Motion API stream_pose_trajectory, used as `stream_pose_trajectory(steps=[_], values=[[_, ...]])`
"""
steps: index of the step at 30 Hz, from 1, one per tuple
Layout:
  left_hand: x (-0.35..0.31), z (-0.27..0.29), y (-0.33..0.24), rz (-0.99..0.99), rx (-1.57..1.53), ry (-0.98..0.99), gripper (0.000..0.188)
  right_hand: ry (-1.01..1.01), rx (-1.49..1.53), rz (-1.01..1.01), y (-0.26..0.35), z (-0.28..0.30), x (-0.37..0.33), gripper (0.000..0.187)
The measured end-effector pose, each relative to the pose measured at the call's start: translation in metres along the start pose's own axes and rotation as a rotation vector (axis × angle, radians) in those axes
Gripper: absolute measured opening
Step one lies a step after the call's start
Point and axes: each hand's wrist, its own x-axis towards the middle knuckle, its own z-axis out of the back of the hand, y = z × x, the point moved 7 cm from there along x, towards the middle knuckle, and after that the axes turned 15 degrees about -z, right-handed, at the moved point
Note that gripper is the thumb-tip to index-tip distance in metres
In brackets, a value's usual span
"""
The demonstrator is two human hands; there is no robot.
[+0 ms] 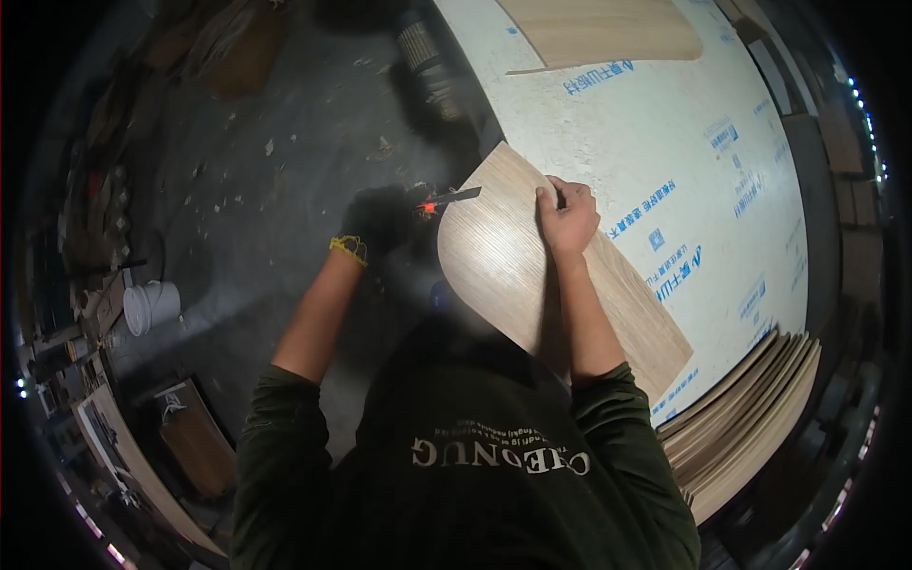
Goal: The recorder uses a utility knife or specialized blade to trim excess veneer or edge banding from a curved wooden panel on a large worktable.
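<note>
My left hand (375, 220), in a dark glove with a yellow cuff, is closed around a flat, dark, narrow tool with an orange-red handle (429, 206). It looks like a flat file, though its exact kind is unclear. The tool's blade lies across the left edge of a curved wood-grain board (494, 242). My bare right hand (570, 217) grips that board's right edge, thumb on top and fingers curled round. The board is tilted and sticks out past the table edge towards me. Another wood-grain board (641, 318) lies under my right forearm.
A white-topped table (627, 142) with blue print stretches to the right. At its far end lies a wood-grain panel (608, 28). Several curved boards (750, 418) stand stacked at the near right. A white bucket (152, 307) stands on the grey floor (256, 218), where scraps lie scattered.
</note>
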Motion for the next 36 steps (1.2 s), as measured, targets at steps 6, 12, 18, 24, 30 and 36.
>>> stream_pose_trajectory(steps=[6,12,18,24,30,36], values=[[0.034,-0.002,0.008,-0.152,0.031,-0.061,0.025,-0.023,-0.007,0.042,0.001,0.002,0.003,0.026],[0.059,0.02,0.002,-0.222,-0.16,-0.207,0.038,-0.025,0.015,0.05,-0.002,0.004,0.0,0.026],[0.082,0.023,0.005,-0.132,-0.159,-0.144,0.041,-0.008,0.031,0.028,-0.001,0.003,-0.005,0.025],[0.112,0.034,0.006,-0.074,-0.211,-0.005,0.045,-0.003,0.028,0.018,-0.002,-0.002,0.004,0.025],[0.114,0.039,0.023,-0.1,-0.177,-0.19,0.045,-0.104,-0.02,0.05,0.011,0.021,0.005,0.024],[0.055,-0.061,-0.007,-0.025,-0.73,-0.452,0.044,-0.123,0.137,0.133,-0.014,-0.006,-0.01,0.026]])
